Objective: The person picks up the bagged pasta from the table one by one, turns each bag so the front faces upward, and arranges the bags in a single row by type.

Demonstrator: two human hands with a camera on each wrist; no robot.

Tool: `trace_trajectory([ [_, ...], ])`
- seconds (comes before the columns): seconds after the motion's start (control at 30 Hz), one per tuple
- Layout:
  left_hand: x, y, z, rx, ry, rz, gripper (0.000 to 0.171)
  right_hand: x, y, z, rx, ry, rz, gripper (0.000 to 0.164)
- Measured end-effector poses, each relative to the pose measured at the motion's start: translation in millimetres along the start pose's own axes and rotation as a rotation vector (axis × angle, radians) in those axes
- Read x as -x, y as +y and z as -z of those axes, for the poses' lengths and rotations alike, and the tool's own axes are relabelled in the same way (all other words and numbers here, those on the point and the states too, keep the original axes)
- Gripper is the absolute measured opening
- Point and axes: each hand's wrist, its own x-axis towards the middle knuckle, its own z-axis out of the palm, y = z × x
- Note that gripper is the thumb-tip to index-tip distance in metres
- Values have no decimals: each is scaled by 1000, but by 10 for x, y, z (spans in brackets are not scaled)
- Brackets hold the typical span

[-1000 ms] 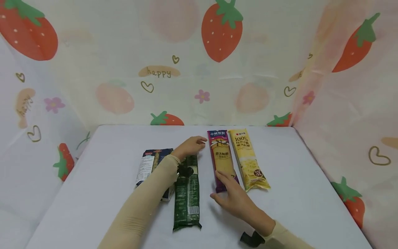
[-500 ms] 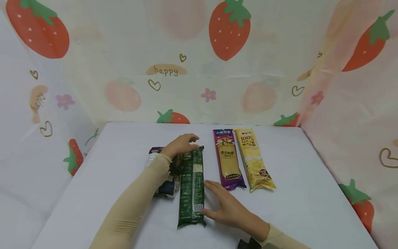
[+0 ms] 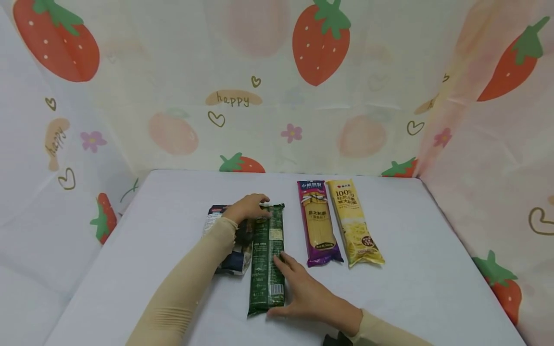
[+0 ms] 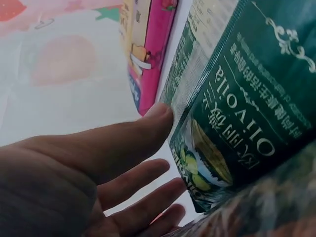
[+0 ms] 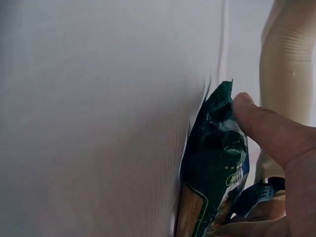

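1. The long green packet (image 3: 266, 269) lies flat in the middle of the white table (image 3: 420, 298).
2. The left hand (image 3: 246, 208) is at its far end, fingers loose and not curled round it.
3. The right hand (image 3: 305, 292) touches its near right side, fingers spread out and thumb straight.
4. A dark blue packet (image 3: 233, 262) lies just left of it.
5. To the right, a purple packet (image 3: 319, 223) lies next to a yellow packet (image 3: 356, 228).

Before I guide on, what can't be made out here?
- Head view: part of the blue packet, hidden by the left hand and sleeve.
- Head view: fine print on the green packet, too small.
- Left wrist view: rest of the purple packet, cut by top edge.
- Right wrist view: green packet's far end, below bottom edge.
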Motion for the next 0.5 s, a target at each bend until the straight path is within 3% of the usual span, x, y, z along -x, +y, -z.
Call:
trace_trajectory([
  [0.23,-21,5,-22,-125,-35,26,64,-39,-54,-30,152,20,-14,131],
  [0.5,-63,1,-43,-160,-32,33,57,-111,-119,-48,286,11,-45,133],
])
